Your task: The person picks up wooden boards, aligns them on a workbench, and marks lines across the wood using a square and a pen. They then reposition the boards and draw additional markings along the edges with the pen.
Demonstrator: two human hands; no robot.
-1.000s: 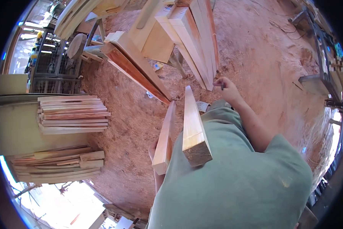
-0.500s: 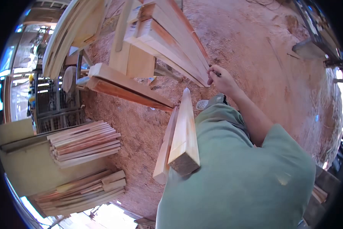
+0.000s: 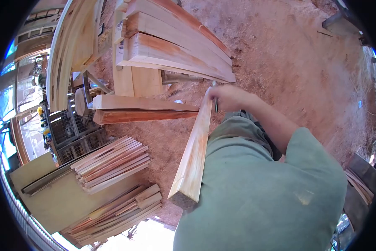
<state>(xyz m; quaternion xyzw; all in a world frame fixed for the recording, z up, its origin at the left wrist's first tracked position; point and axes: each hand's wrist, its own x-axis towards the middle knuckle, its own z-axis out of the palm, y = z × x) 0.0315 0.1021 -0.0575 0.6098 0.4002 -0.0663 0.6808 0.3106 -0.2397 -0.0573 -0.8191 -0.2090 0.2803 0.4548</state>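
My right hand (image 3: 227, 98) is closed around a thin dark pen-like stick (image 3: 216, 105), at the far, narrow-looking end of a squared wooden beam (image 3: 192, 154). It appears to touch that end. The beam runs beside my green shirt, its thick near end close to my body. My left hand does not show. Two more timbers (image 3: 146, 103), one with a reddish side, lie to the left, their ends close to the beam. Above them rests a group of thick pale and reddish beams (image 3: 175, 48).
Two stacks of thin wooden strips (image 3: 112, 163) (image 3: 116, 213) lie on a pale board (image 3: 45, 201) at the lower left. Curved boards (image 3: 70, 54) stand at the upper left. Reddish, dusty ground (image 3: 288, 67) spreads to the right.
My right hand has moved down and left, from the end of the thick beams to the end of the near beam. The near beam now slants more, and the view has shifted.
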